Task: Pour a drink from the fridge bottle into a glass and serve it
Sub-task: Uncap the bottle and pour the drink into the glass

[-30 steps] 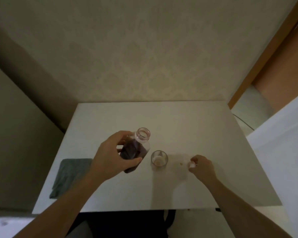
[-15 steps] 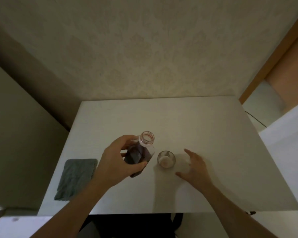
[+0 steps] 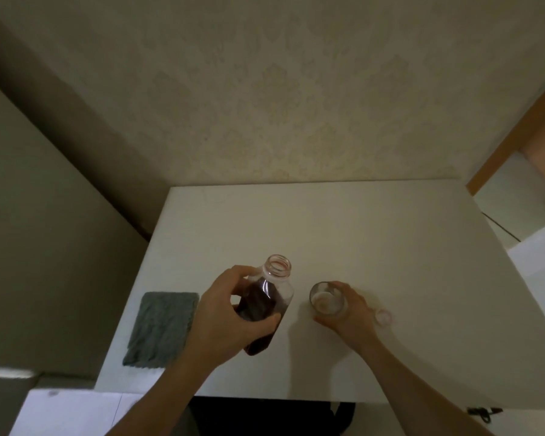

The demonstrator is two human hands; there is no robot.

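My left hand [image 3: 230,319] grips an uncapped clear bottle [image 3: 266,302] of dark red drink, held above the white table [image 3: 375,234] with its open mouth tilted up and away from me. Just to its right a small empty glass [image 3: 326,302] stands on the table. My right hand [image 3: 351,313] wraps around the glass from the right side. The bottle's small cap [image 3: 383,317] lies on the table right of that hand.
A folded grey-green cloth [image 3: 161,328] lies at the table's left edge. A patterned wall runs behind the table. A wooden door frame [image 3: 513,133] and a white surface [image 3: 538,272] stand at the right.
My right hand set the cap down on the table, then moved left and closed around the glass. The left hand keeps the bottle in much the same pose.
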